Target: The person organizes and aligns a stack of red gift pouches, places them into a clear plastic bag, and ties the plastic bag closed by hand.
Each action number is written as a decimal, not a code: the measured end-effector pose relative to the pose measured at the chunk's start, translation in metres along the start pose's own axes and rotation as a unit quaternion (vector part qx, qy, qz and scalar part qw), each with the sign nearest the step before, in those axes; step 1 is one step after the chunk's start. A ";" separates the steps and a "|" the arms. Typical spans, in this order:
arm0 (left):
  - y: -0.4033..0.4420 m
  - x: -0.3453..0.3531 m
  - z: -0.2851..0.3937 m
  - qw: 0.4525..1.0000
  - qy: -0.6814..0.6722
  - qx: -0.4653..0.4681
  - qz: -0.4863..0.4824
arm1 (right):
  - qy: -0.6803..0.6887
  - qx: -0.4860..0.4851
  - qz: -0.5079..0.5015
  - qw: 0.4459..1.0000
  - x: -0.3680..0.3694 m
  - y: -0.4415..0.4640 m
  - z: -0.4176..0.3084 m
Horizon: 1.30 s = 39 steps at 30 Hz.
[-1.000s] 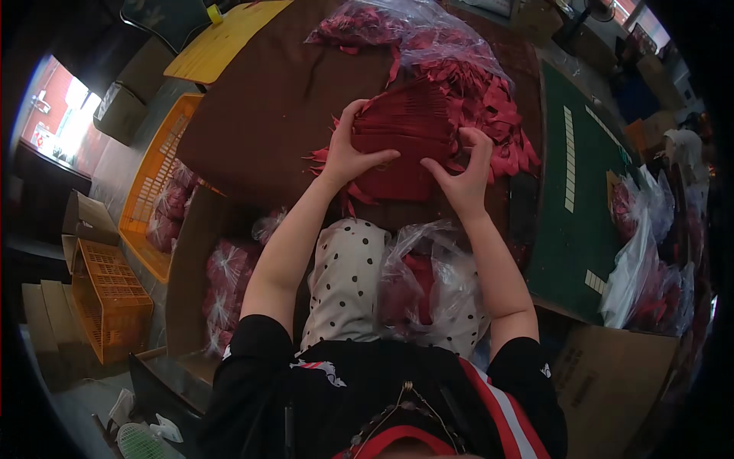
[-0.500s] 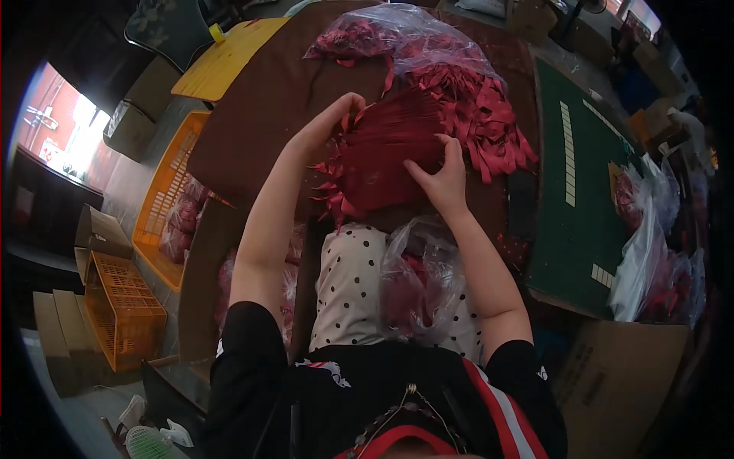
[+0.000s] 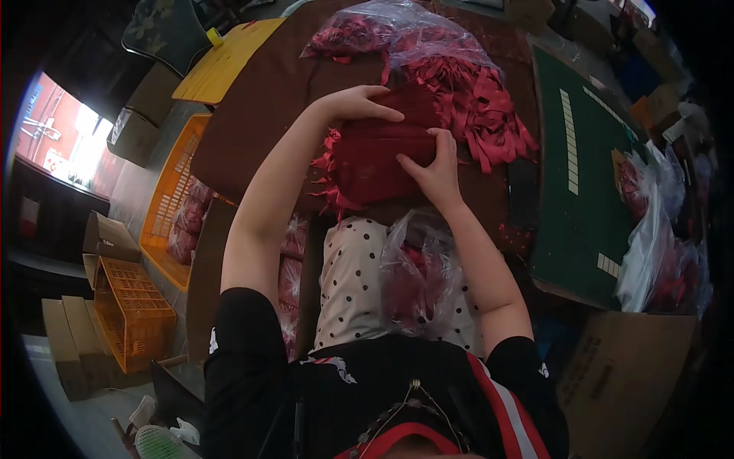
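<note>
A thick stack of dark red flat pieces, fanned in layers at its far side, lies at the near edge of the brown table. Red ribbon ends stick out along its left side. My left hand grips the far left part of the stack, thumb and fingers across the upper layers. My right hand holds its right edge, thumb on top, fingers bent over the side. Just beyond, a heap of red ribbons spills from a clear plastic bag. What the flat pieces are I cannot make out.
A clear bag with red contents rests on my lap. Orange crates and cardboard boxes stand at left. A green board with rows of pale tiles lies right, plastic bags on its far edge.
My left hand has moved right and over the top of the stack from its left edge. My right hand has shifted slightly up and left, still at the stack's right edge.
</note>
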<state>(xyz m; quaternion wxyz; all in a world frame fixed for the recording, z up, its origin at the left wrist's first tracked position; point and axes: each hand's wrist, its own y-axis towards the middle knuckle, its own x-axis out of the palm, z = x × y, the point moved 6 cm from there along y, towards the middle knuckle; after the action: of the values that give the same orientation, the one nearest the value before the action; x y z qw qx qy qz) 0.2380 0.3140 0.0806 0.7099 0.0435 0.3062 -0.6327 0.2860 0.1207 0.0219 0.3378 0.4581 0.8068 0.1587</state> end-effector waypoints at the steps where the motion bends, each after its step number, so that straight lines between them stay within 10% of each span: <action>1: 0.000 0.004 -0.003 0.997 -0.070 0.003 -0.017 | 0.006 -0.014 -0.002 1.000 0.000 -0.001 -0.001; 7: 0.013 -0.009 -0.009 0.973 0.200 0.090 0.073 | 0.053 0.045 -0.048 0.996 0.005 -0.006 0.011; 17: 0.015 -0.013 -0.007 0.982 0.166 0.076 0.045 | 0.316 0.039 -0.211 0.924 0.000 -0.026 -0.013; 19: 0.015 -0.016 -0.009 0.976 0.183 0.088 0.082 | 0.151 -0.038 -0.100 0.983 -0.025 -0.017 -0.014; 32: 0.009 -0.003 -0.003 0.984 0.173 0.032 -0.001 | 0.152 -0.003 -0.017 0.988 -0.022 0.019 0.021; 39: -0.007 0.025 0.023 0.896 0.425 0.100 0.078 | -0.031 -0.025 -0.008 0.999 -0.020 0.015 0.022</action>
<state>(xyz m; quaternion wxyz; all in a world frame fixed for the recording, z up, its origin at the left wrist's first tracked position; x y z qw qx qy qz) 0.2409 0.2807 0.0894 0.5509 0.4028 0.5093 -0.5242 0.3181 0.1107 0.0224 0.3753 0.4480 0.7951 0.1619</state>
